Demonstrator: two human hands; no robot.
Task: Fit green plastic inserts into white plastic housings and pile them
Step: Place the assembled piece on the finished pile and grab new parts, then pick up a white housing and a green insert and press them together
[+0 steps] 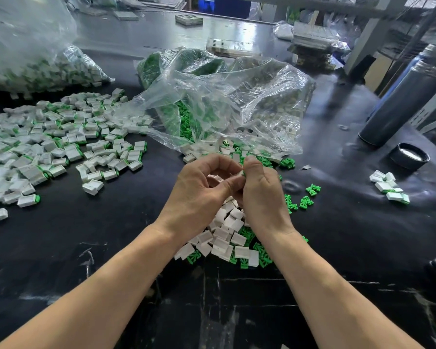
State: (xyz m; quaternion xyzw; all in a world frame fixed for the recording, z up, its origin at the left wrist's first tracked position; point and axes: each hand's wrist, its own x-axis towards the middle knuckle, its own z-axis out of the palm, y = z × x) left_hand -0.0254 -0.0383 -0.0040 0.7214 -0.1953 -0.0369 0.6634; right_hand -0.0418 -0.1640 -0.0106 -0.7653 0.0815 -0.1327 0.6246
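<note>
**Together at the bench: both hands on one small part**

Centrally, just above a near heap of loose white housings (224,238) and green inserts (262,258), the left hand (202,190) and right hand (259,190) meet, fingers curled, pinching a white housing (215,178) between them; whether an insert is in it cannot be told. Finished pieces (48,139) spread across the black table (111,235) to the left. Clear bags (224,96) of parts lie farther back.
</note>
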